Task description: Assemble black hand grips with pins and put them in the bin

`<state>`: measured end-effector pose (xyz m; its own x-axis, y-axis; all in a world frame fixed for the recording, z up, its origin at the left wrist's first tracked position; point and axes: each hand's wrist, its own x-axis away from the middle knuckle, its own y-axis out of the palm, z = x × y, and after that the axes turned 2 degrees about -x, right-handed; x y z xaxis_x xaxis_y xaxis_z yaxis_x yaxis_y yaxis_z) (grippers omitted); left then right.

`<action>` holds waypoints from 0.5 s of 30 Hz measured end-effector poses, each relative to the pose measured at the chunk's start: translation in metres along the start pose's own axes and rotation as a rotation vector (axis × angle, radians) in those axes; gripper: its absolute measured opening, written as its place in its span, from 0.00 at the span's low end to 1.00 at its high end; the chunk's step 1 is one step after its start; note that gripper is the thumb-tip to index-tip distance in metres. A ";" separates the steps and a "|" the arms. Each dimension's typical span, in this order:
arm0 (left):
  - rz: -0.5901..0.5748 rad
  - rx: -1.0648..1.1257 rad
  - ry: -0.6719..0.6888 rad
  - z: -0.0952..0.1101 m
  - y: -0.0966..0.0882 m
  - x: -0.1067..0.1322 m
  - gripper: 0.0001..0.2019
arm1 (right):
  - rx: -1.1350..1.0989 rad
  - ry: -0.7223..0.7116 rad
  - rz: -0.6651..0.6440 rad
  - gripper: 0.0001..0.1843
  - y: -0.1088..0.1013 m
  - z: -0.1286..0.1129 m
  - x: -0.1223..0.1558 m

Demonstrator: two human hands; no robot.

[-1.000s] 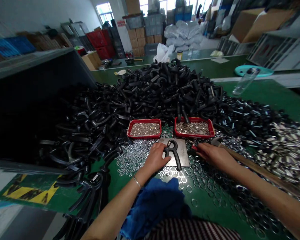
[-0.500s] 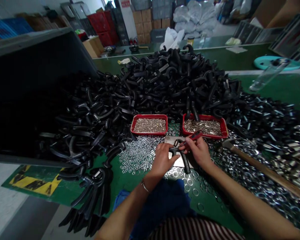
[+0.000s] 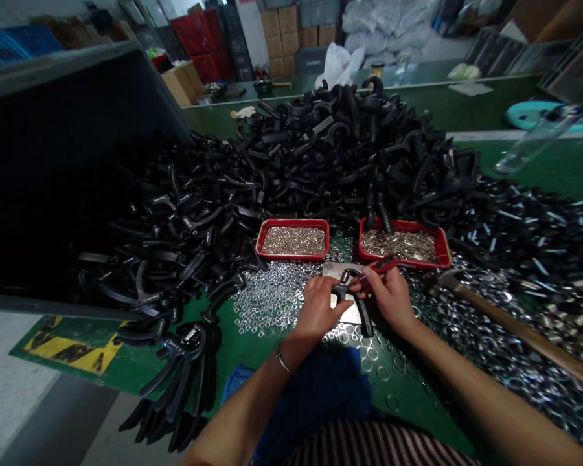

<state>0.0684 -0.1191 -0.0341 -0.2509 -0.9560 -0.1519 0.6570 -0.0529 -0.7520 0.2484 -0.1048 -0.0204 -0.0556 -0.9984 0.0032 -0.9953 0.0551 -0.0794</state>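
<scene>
On a pale metal plate [image 3: 354, 313] at the front of the table lies a black curved handle part [image 3: 365, 318] with a small spring at its upper end. My left hand [image 3: 320, 307] grips this part from the left, thumb and fingers closed around its side. A slim red-handled tool [image 3: 383, 264] is pinched in my right hand [image 3: 391, 301]. Its tip points down-left at the part near the spring; whether it touches is too small to tell. Small metal washers [image 3: 267, 301] lie left of the plate, larger rings [image 3: 372, 353] in front of it.
Two red trays of small metal pieces, a left one [image 3: 258, 244] and a right one [image 3: 447, 257], stand behind the plate. Beyond them rises a big heap of black parts [image 3: 311, 155]. A hammer [image 3: 510, 323] lies at right; a dark bin [image 3: 53, 188] tips in from the left.
Both hands keep their hold on the handle part and the red-handled tool, with hardly any movement. The whole view has shifted slightly.
</scene>
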 end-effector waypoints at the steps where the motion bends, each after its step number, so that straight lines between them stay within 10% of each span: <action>1: -0.001 0.001 -0.001 0.000 0.000 0.000 0.20 | -0.010 0.002 0.000 0.16 0.000 0.001 0.000; 15: -0.024 0.004 0.024 -0.003 -0.003 0.001 0.21 | -0.060 0.022 0.008 0.19 0.002 0.005 -0.001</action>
<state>0.0642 -0.1186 -0.0335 -0.2836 -0.9473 -0.1488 0.6532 -0.0772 -0.7532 0.2468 -0.1041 -0.0256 -0.0645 -0.9976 0.0252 -0.9978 0.0640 -0.0192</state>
